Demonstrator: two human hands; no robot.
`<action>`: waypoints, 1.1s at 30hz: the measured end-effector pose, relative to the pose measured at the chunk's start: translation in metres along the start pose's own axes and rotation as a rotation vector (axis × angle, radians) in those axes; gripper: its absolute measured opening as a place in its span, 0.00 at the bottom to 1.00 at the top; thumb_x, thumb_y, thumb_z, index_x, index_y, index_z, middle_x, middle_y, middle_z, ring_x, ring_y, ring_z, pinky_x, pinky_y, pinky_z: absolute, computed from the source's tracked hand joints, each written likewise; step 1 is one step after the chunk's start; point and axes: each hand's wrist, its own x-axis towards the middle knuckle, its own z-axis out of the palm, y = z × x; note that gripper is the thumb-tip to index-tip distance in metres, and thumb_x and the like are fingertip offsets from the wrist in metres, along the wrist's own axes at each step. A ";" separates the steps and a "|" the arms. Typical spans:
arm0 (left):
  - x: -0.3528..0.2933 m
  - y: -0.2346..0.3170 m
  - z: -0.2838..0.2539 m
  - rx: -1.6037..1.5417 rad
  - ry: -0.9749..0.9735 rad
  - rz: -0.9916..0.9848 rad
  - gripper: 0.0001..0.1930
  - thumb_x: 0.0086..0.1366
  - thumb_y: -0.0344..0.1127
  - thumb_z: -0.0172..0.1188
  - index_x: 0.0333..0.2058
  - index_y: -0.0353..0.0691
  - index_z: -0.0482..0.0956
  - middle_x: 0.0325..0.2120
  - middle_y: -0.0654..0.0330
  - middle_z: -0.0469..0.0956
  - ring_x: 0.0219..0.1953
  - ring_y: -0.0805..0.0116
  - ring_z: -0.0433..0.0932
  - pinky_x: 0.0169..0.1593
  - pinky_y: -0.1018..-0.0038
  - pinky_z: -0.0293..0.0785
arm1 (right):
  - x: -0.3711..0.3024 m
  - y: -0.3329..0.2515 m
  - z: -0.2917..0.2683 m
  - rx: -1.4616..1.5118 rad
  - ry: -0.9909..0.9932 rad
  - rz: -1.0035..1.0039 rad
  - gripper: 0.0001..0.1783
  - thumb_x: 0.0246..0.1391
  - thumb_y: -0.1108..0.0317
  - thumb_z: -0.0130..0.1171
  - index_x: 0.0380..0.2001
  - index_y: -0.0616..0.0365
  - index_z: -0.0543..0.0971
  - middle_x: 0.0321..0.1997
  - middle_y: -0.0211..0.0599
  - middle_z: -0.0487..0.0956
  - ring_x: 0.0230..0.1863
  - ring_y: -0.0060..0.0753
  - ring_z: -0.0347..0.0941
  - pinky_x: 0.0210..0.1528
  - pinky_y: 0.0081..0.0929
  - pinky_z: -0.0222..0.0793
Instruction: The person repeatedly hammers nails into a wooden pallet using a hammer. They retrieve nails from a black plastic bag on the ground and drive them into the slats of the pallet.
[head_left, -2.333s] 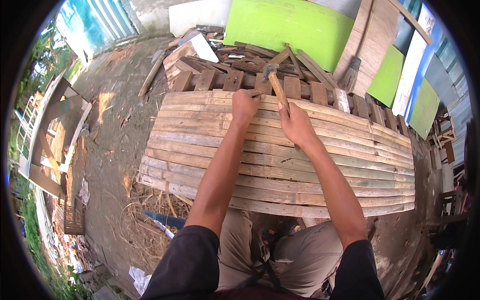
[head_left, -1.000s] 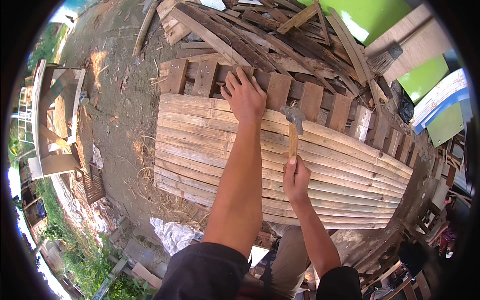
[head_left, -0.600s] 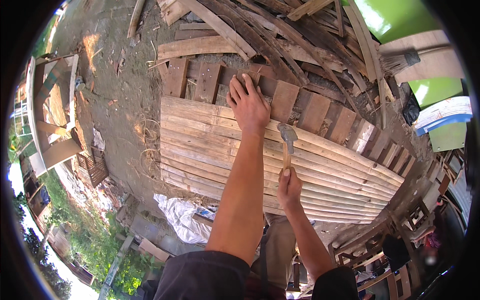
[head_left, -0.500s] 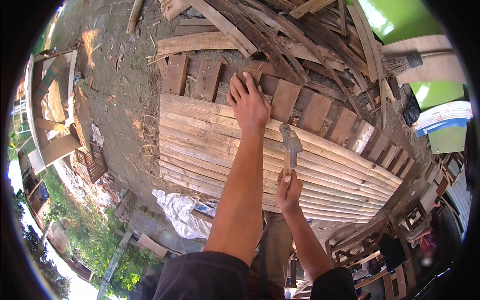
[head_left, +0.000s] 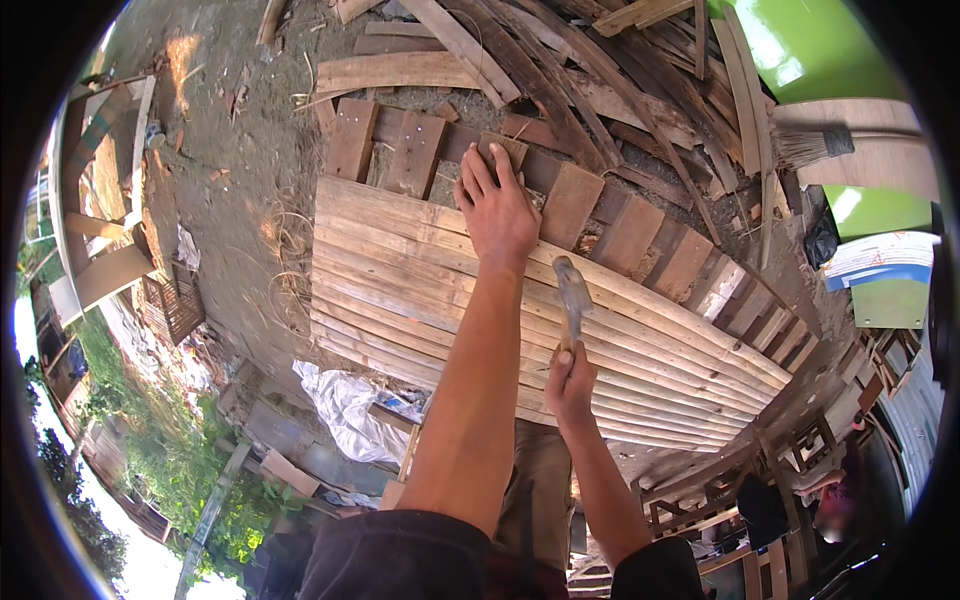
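Note:
My left hand (head_left: 497,215) reaches forward with its fingers stretched out on a short brown wooden board (head_left: 510,147), one of a row of short boards across the far edge of the bamboo slats. Its palm covers part of the board beneath. In my right hand (head_left: 571,385) I grip a hammer (head_left: 573,290) by its wooden handle, fingers wrapped round it. The metal head is raised over the bamboo slat panel (head_left: 400,265), to the right of my left hand. Light-coloured slats lie side by side and taper toward the right.
Beyond the boards lies a heap of old planks (head_left: 620,90). A brush (head_left: 815,147) and green panels (head_left: 800,50) are at the far right. A white crumpled sack (head_left: 345,410) lies near left. At the lower right, a person sits beside wooden frames (head_left: 790,500).
The hammer head has turned slightly in my right hand and shifted a little left. The short board under my left fingertips now shows more tilted. My left hand has stayed in place.

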 end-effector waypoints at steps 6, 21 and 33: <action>-0.001 -0.002 0.001 -0.017 -0.008 -0.015 0.28 0.72 0.38 0.51 0.68 0.35 0.59 0.68 0.37 0.56 0.71 0.41 0.55 0.69 0.46 0.52 | -0.006 0.000 -0.002 0.092 0.040 -0.077 0.17 0.70 0.59 0.46 0.32 0.62 0.71 0.16 0.42 0.70 0.14 0.50 0.70 0.19 0.41 0.63; 0.000 -0.001 0.002 0.003 0.017 -0.011 0.28 0.73 0.38 0.51 0.67 0.35 0.59 0.67 0.37 0.58 0.71 0.43 0.56 0.68 0.47 0.54 | 0.039 -0.064 -0.032 0.474 -0.090 0.379 0.28 0.75 0.43 0.36 0.39 0.59 0.69 0.20 0.24 0.61 0.14 0.13 0.53 0.15 0.15 0.52; -0.001 -0.003 0.000 -0.019 0.006 -0.021 0.28 0.73 0.38 0.50 0.67 0.36 0.60 0.68 0.37 0.57 0.71 0.42 0.56 0.68 0.47 0.54 | 0.082 -0.098 -0.091 0.323 -0.175 0.602 0.27 0.76 0.44 0.36 0.37 0.59 0.70 0.19 0.23 0.61 0.12 0.14 0.55 0.12 0.18 0.53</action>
